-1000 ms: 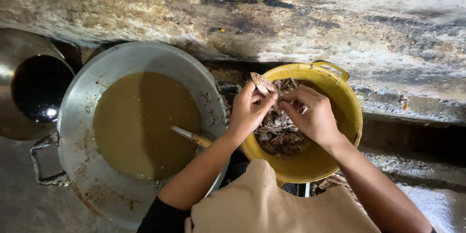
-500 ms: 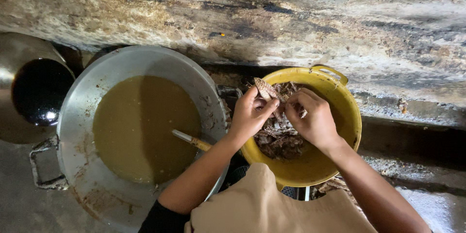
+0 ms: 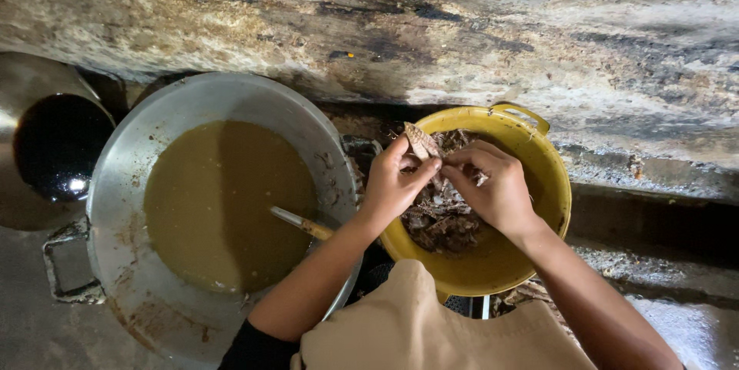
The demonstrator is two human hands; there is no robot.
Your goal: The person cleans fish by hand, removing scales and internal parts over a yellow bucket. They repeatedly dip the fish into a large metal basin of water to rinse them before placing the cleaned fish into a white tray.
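Yellow bowl (image 3: pixel 539 177) of dark dried scraps, both hands at work on one piece above it.

Left hand (image 3: pixel 392 185) and right hand (image 3: pixel 493 189) meet over the bowl's far side, fingertips pinched on a brown piece (image 3: pixel 422 141) held just above the heap (image 3: pixel 443 220); the step looks like tearing or picking that piece apart; any further pull would seem to need a firm pinch from both hands over the bowl, so that bits fall inside; just left of the bowl stands a wide metal pan (image 3: pixel 115 185) of murky olive-brown liquid, a spoon handle (image 3: pixel 300 224) leaning from it; at the far left a dark pot (image 3: pixel 54 147); all sit on a grimy, wet concrete floor against a stained, peeling wall (image 3: pixel 462 31); light is dim.
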